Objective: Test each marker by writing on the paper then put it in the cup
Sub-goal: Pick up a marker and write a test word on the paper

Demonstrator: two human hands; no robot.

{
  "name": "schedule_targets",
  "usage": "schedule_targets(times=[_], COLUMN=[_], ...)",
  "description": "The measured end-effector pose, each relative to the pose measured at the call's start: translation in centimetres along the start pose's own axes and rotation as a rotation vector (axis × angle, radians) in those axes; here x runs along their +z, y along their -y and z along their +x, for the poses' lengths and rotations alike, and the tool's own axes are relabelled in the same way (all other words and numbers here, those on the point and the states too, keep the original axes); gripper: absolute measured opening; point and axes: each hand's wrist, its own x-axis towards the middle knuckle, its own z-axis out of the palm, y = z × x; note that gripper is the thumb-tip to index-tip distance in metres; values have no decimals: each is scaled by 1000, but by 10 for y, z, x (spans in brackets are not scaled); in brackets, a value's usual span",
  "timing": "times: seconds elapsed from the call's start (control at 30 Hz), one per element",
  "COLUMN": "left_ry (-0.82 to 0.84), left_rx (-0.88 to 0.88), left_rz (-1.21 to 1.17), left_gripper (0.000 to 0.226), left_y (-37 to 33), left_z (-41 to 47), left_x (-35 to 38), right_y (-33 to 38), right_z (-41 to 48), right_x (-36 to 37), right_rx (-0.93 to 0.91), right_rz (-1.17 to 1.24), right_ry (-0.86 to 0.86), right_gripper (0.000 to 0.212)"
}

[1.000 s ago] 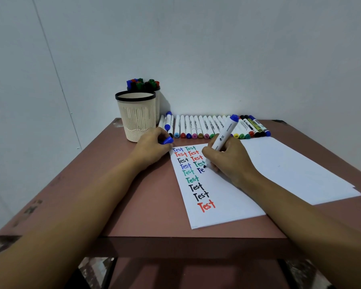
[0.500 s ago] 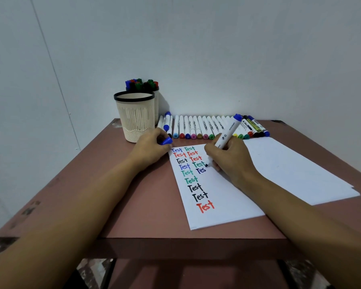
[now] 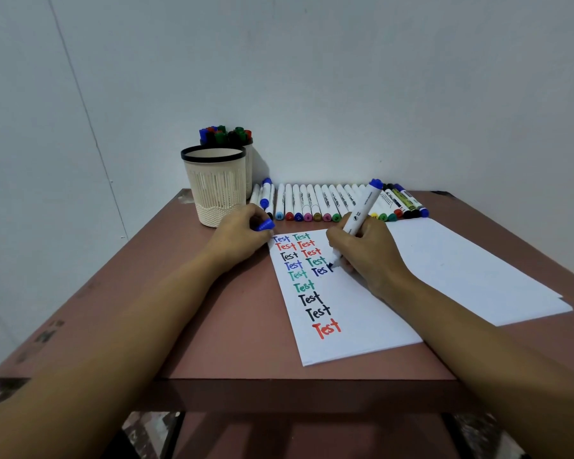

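My right hand (image 3: 367, 256) grips a white marker with a blue end (image 3: 362, 210), its tip touching the paper (image 3: 362, 319) at the end of a dark blue "Test" in the second column. The sheet carries two columns of "Test" in blue, green, red and black. My left hand (image 3: 237, 238) rests at the paper's top left corner, pinching the blue cap (image 3: 264, 225). A cream cup with a black rim (image 3: 214, 187) stands just behind my left hand. A row of several capped markers (image 3: 325, 203) lies along the table's back edge.
Behind the cream cup a second cup (image 3: 247, 160) is full of markers. More blank sheets (image 3: 471, 270) lie to the right of the written one. The brown table (image 3: 212, 319) meets the wall at the back; its front edge is near me.
The marker tip moved rightward along the line, extending the dark blue word from "Te" to nearly "Test". My left hand stayed put with the cap.
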Motion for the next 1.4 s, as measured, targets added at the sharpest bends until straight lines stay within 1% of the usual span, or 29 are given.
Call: schedule_targets(times=[0.17,0.27,0.4,0.53,0.63,0.73,0.83,1.0,1.13,1.23,1.4], left_ry=[3,-20,-66,-74,-29,3,3,-1,3,-8,-40], left_rx=[13,53,115,269,321,331,357,412,467,497,538], left_rz=[9,24,-25,14,26,38,44,13,9,17,12], left_gripper=[26,26,27,28,30,31,28,27,26,24,25], left_y=[-2,-4,-11,-19,-21,-23,-25,-29,-31,-33,-40], left_z=[-1,-3,-9,-16,-18,-19,-20,-23,-25,-27,-31], left_x=[-1,0,0,1,2,3,3,3,4,5,8], right_y=[0,2,7,15,19,19,19,16,15,13,15], right_z=[-2,-2,1,4,3,3,3,2,1,2,2], right_x=[1,1,-4,-7,-6,-4,-5,-4,-2,-3,-4], right_rx=[-35,-15,53,86,99,84,81,49,51,69,131], right_rz=[-54,-30,189,423,546,560,586,519,447,359,532], right_ry=[7,-19,-20,19,35,51,60,129,163,182,255], right_gripper=[22,22,21,29,19,13,11,12,8,18,16])
